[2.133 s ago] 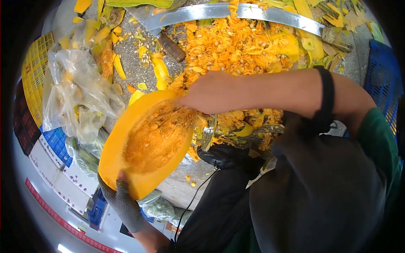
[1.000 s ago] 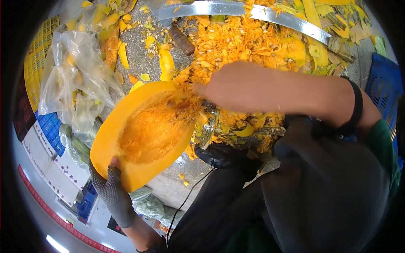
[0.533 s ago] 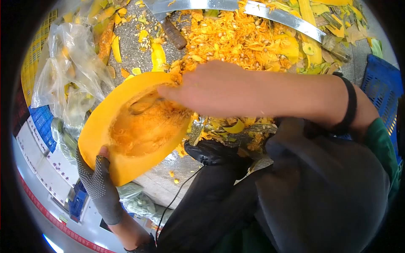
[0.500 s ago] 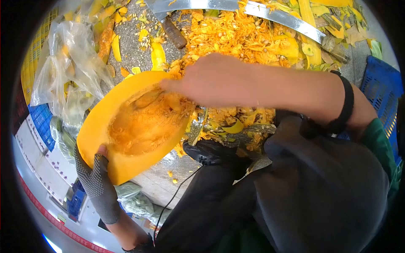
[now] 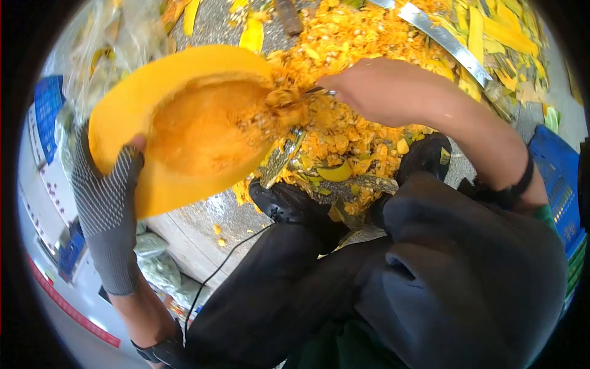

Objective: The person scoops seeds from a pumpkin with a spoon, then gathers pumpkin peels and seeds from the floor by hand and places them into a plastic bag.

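Note:
My left hand (image 5: 110, 197), in a grey fingerless glove with white dots, grips the lower left edge of a peeled pumpkin half (image 5: 178, 194). Its thumb lies on the cut rim. The cavity faces me, scraped smooth at the left, with loose strings and seeds at its right end. My bare right hand (image 5: 384, 92) is closed around a metal spoon (image 5: 318, 90), which shows only in part. A clump of pumpkin pulp (image 5: 286, 104), blurred by motion, lies at the spoon's end by the cavity's right rim.
A heap of pulp and seeds (image 5: 362, 37) covers the floor ahead, with a curved metal strip (image 5: 445, 40) across it. Peel strips (image 5: 507, 34) lie at the far right. A clear plastic bag (image 5: 104, 46) is at upper left, a blue crate (image 5: 556, 178) at right. My shoes flank the heap.
My right hand and the spoon have moved right, out of the cavity, bringing pulp to the rim. The pumpkin half and my left hand have shifted left and up in view.

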Available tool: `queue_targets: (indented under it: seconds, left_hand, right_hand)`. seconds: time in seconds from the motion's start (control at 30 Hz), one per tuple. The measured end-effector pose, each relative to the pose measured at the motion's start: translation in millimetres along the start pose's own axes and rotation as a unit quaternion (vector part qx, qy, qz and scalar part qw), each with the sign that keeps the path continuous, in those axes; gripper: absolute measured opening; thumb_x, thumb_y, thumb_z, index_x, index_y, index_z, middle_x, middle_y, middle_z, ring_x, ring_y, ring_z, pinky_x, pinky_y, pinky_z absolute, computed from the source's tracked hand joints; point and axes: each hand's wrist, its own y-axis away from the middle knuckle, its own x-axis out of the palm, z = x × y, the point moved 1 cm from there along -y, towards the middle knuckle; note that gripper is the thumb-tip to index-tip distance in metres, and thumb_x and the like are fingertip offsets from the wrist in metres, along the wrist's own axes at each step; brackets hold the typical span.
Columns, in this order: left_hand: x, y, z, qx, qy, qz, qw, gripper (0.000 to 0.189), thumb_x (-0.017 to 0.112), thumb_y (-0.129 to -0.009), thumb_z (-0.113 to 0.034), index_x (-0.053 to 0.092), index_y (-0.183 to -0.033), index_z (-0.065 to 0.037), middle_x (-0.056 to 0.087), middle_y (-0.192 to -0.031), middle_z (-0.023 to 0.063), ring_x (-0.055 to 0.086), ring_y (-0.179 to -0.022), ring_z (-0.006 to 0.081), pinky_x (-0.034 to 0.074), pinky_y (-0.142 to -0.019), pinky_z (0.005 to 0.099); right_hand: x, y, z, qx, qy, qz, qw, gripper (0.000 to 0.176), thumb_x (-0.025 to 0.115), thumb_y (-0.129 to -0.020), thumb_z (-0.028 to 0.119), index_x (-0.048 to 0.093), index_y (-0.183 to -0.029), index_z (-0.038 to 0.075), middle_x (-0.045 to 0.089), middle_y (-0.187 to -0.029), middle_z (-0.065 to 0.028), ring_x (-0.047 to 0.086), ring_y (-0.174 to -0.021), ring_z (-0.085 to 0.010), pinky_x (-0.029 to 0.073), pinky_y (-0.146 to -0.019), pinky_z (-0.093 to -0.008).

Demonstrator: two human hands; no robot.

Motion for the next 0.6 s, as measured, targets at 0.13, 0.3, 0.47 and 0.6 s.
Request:
queue_targets:
  seconds: [0.13,0.3,0.47,0.6]
  left_hand:
    - [5,-3,-5,-0.022,0.06,0.033,0.997,0.059,0.072,-0.086,-0.019,0.046,-0.135,0.002,0.062,-0.117,0.0129,0.062,-0.1,0.0189,0.052,-0.087,0.0315]
    - [7,-11,2,0.056,-0.065,-0.016,0.996,0.061,0.072,-0.084,-0.022,0.046,-0.134,0.004,0.063,-0.116,0.016,0.064,-0.098,0.0215,0.053,-0.084,0.0322]
    - [8,-18,2,0.005,-0.087,-0.019,0.996,0.058,0.074,-0.081,-0.025,0.052,-0.127,0.003,0.067,-0.105,0.0175,0.067,-0.091,0.0224,0.053,-0.078,0.0325]
    - [9,-24,-1,0.032,-0.11,-0.045,0.992,0.059,0.075,-0.08,-0.026,0.053,-0.127,0.002,0.068,-0.103,0.0172,0.068,-0.089,0.0221,0.054,-0.079,0.033]
  right_hand:
    - [-21,7,37,-0.029,-0.03,-0.013,0.999,0.039,0.045,-0.098,0.019,0.048,-0.136,0.013,0.067,-0.095,-0.0212,0.064,-0.09,-0.0392,0.05,-0.078,-0.0504]
    - [8,-6,37,0.002,-0.03,-0.047,0.998,0.04,0.052,-0.087,0.007,0.054,-0.126,0.009,0.067,-0.089,-0.0207,0.067,-0.084,-0.0381,0.053,-0.071,-0.0478]
    - [-23,22,58,-0.036,0.055,-0.154,0.986,0.041,0.051,-0.088,0.01,0.054,-0.129,0.012,0.067,-0.086,-0.0187,0.067,-0.08,-0.0371,0.053,-0.068,-0.0486]
    - [-38,7,42,-0.019,0.101,-0.19,0.976,0.041,0.051,-0.088,0.012,0.053,-0.129,0.012,0.067,-0.081,-0.016,0.068,-0.079,-0.0355,0.053,-0.067,-0.0487]
